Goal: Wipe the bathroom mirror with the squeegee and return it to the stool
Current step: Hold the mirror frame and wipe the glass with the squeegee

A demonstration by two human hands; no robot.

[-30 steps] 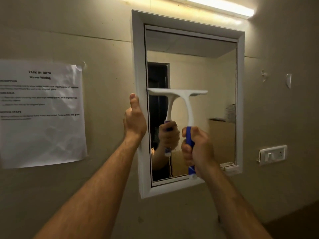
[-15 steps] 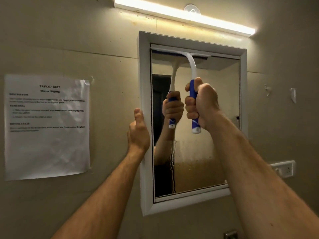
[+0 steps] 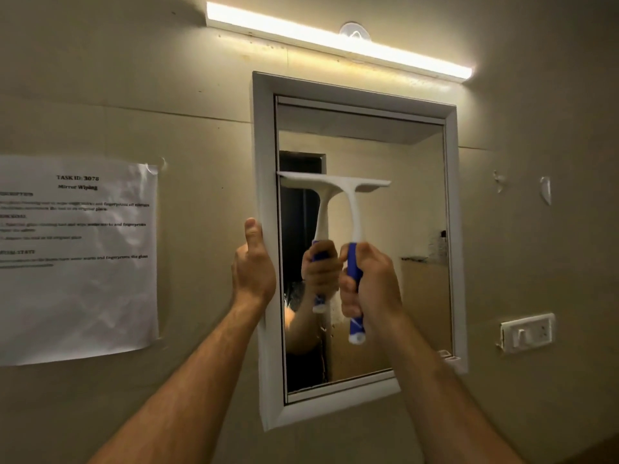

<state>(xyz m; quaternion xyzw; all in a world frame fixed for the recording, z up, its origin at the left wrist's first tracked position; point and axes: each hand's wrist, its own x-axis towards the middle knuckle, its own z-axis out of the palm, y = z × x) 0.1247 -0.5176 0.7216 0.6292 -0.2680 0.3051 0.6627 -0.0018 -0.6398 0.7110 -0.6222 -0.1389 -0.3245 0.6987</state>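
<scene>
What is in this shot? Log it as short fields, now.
tool: squeegee, blade against the glass about halfway up
right hand: grips the blue handle
left hand: holds the mirror frame's left edge
above mirror: lit light bar
wall left: printed sheet
wall right: switch plate
stool: not in view

Both forearms are bare from wrist to the frame's lower edge, with no sleeve, watch or ring in view (fine hair shows along them). The left hand (image 3: 253,266) and right hand (image 3: 371,283) wear no gloves.
</scene>
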